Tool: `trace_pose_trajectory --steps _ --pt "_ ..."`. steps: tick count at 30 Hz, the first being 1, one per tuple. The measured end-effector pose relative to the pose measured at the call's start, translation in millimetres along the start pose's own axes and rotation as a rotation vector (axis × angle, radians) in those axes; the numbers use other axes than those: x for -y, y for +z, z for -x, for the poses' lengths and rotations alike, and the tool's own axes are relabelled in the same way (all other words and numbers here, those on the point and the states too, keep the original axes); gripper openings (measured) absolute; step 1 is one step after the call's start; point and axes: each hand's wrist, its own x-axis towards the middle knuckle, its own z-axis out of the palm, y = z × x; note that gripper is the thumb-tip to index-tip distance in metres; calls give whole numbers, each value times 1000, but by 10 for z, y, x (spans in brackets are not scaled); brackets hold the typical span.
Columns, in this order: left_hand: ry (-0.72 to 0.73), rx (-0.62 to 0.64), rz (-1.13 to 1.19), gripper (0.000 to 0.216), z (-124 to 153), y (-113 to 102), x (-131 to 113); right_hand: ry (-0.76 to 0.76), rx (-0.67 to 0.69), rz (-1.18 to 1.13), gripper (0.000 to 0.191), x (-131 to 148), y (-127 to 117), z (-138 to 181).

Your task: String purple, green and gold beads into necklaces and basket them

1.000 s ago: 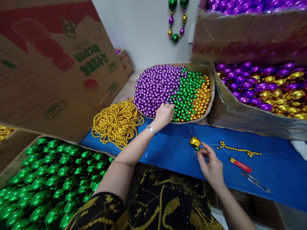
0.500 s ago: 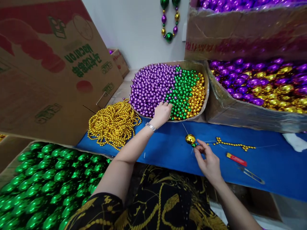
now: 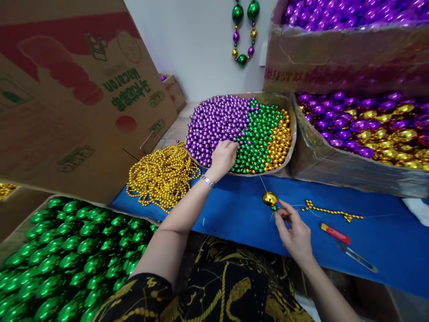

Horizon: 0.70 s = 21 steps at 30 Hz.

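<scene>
My left hand (image 3: 224, 157), with a bracelet at its wrist, is over the front of a box of small round beads, where the purple beads (image 3: 217, 120) meet the green beads (image 3: 256, 138). Its fingers are bent together; whether a bead is between them is hidden. Above the blue table, my right hand (image 3: 295, 228) pinches a bead string at a small green bead (image 3: 274, 208). A large gold bead (image 3: 269, 198) sits just beyond it, and a thin thread rises from that toward the box. Gold beads (image 3: 330, 210) on thread lie to the right.
Gold bead strands (image 3: 162, 176) are heaped left of the bead box. A red-and-yellow cutter (image 3: 335, 233) and thread snips (image 3: 360, 258) lie at right on the blue cloth (image 3: 234, 210). Large green beads (image 3: 83, 246) fill a box at lower left. A cardboard box (image 3: 80, 147) stands behind it.
The whole view has shifted a little. My left hand has moved slightly left across the beads. My right hand keeps its pinch on the bead string.
</scene>
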Motion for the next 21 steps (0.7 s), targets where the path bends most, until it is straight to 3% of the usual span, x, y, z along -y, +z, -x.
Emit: trace_pose_trajectory --steps 2,5,11,16,19,21 --pt "-71 -42 -37 29 -60 -58 120 -6 -2 -9 34 -8 18 -28" --pt "-115 -1 -135 29 -168 -113 224 -5 5 -29 34 -23 57 -72" --pt "-102 138 -261 32 -291 -110 161 12 25 -58 36 -48 123 -126" --pt "-110 126 -266 30 -324 -57 165 6 37 -65 36 -60 145 -141" --pt "-120 39 -88 23 -312 -64 135 -11 35 -63 36 -34 128 -152" --pt "-172 -7 255 17 -247 -101 57 -24 36 -67 36 -7 102 -159"
